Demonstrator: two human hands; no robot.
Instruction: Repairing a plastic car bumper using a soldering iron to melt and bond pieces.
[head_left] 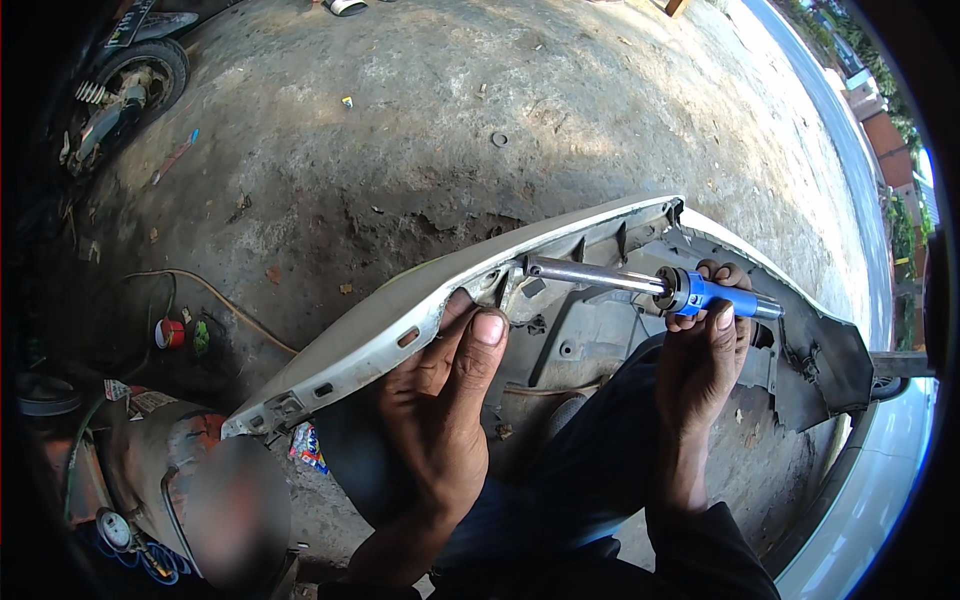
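Observation:
A long, curved panel [350, 335], white outside and grey inside, lies across my lap with its inner side toward me. My left hand [450, 390] pinches its near edge, thumb inside and fingers partly hidden behind. In my right hand [705, 350] is a soldering-iron-like tool [600, 276] with a blue grip, a dark collar and a long metal tube; its exact kind I cannot tell. The tube points left, and its end is by the panel's inner edge, just above my left thumb. Whether it touches there I cannot make out.
A motorcycle wheel [140, 82] stands at the far left. On the left lie a red round container [170, 333] and a thin hose [215, 290]. A rusty tank [150, 450] with a gauge [115, 530] is at the lower left. A pale car-like body [860, 520] curves along the right.

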